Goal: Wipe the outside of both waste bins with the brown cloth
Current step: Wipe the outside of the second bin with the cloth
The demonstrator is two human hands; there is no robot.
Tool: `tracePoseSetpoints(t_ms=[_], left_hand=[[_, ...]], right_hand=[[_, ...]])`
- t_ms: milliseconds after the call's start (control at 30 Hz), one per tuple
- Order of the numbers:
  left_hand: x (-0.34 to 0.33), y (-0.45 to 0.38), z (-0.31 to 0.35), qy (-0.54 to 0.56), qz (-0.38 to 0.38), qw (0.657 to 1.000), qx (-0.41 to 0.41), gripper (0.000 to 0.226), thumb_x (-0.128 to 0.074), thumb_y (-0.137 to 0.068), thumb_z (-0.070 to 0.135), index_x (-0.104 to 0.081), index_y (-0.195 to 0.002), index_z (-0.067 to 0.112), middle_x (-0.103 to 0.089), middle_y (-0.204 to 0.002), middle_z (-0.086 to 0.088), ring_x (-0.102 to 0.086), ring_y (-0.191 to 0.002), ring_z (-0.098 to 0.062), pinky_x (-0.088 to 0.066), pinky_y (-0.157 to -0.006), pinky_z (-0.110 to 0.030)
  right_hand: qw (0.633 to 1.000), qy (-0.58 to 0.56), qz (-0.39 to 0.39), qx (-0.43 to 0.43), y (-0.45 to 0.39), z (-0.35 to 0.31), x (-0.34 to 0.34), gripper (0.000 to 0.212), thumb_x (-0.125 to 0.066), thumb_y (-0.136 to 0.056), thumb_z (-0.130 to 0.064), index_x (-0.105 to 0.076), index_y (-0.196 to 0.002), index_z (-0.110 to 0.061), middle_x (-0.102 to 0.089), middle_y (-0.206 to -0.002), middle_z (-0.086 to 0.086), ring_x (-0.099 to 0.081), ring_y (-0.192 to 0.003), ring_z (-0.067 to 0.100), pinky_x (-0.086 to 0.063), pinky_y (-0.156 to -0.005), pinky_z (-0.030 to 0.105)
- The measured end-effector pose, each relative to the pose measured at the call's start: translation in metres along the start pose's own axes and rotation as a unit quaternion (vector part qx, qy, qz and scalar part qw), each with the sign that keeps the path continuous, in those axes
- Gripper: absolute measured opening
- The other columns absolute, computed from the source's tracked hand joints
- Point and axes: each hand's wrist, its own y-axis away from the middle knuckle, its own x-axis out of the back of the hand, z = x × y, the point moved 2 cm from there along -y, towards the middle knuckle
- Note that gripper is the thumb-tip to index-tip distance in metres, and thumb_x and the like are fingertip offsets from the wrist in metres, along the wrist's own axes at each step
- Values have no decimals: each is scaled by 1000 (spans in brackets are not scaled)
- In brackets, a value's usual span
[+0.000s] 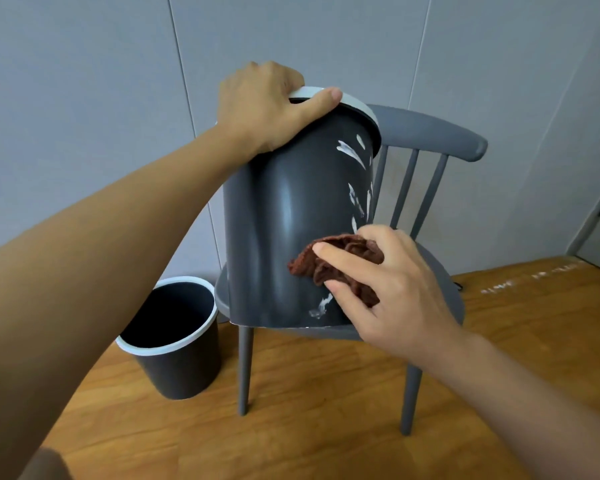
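Head view, centre frame: dark waste bin [291, 216] standing tilted on the seat of a grey chair [440, 271], long axis near-vertical and leaning toward upper right, white rim at top clamped by the left hand [264, 105], fingers curled over the edge. Lower on the bin's right flank, right hand [392, 289] bunching the brown cloth [340, 265] between thumb and fingers and pressing it against the wall, white smears [352, 152] running above the cloth toward the rim and one more just below it. Lower left of frame: second bin [174, 344] upright on the wooden floor [326, 427], beside the chair, untouched, nearer the left arm.
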Motion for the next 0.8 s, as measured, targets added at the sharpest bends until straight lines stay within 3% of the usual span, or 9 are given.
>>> tracePoseSetpoints(t_ms=[100, 233, 300, 400, 467, 600, 733, 800], left_hand=[[-1, 0, 0, 7, 0, 1000, -1, 73, -45, -82, 81, -25, -61, 13, -28, -54, -6, -33, -60, -28, -23, -55, -37], [1, 1, -2, 2, 6, 1000, 0, 74, -44, -83, 81, -26, -61, 13, -29, -53, -6, -34, -60, -27, -22, -54, -37], [1, 2, -2, -2, 8, 1000, 0, 74, -44, -83, 81, -26, -61, 13, -29, -53, -6, -34, -60, -26, -22, -54, -37], [2, 2, -4, -4, 8, 1000, 0, 73, -44, -83, 81, -26, -61, 13, -29, -54, -6, -35, -60, -27, -23, -55, -36], [2, 3, -5, -1, 7, 1000, 6, 74, -44, -82, 81, -26, -61, 13, -29, -54, -6, -35, -61, -28, -24, -56, -37], [4, 3, -10, 13, 4, 1000, 8, 73, -44, -82, 82, -25, -61, 15, -27, -54, -4, -32, -60, -26, -25, -57, -37], [5, 5, -9, 11, 5, 1000, 12, 72, -45, -83, 81, -24, -61, 15, -26, -54, -4, -30, -60, -25, -23, -57, -37], [6, 6, -10, 10, 5, 1000, 14, 72, -44, -82, 82, -23, -61, 15, -26, -55, -4, -29, -59, -25, -23, -57, -37]], right_hand=[[999, -23, -6, 30, 14, -9, -1, 32, -73, -91, -25, -76, -122, -20, -60, -107, 7, -58, -91, 26, -56, -67, 40], [991, -45, -105, 73, 34, -25, 2, 23, -74, -88, -27, -77, -110, -24, -58, -97, -2, -56, -81, 17, -55, -61, 35], [995, -51, -70, 49, 31, -24, 5, 23, -74, -87, -26, -79, -110, -24, -60, -96, -2, -58, -81, 16, -56, -62, 35], [997, -31, 38, -60, 9, -7, 12, 27, -73, -87, -27, -81, -113, -22, -62, -97, -1, -62, -84, 18, -59, -64, 38], [997, -15, 34, -68, 6, -4, 14, 28, -73, -87, -26, -80, -114, -21, -61, -97, -1, -61, -84, 19, -58, -63, 38], [995, -38, -77, 45, 26, -24, 10, 27, -70, -89, -28, -79, -113, -23, -58, -94, -3, -57, -81, 16, -55, -60, 35], [998, 8, 36, -55, 6, 0, 16, 28, -72, -88, -26, -81, -114, -22, -60, -97, 1, -60, -83, 20, -57, -61, 38], [999, -3, 22, -29, 9, -1, 13, 29, -73, -88, -23, -80, -115, -21, -61, -98, 3, -59, -85, 22, -56, -61, 38]])
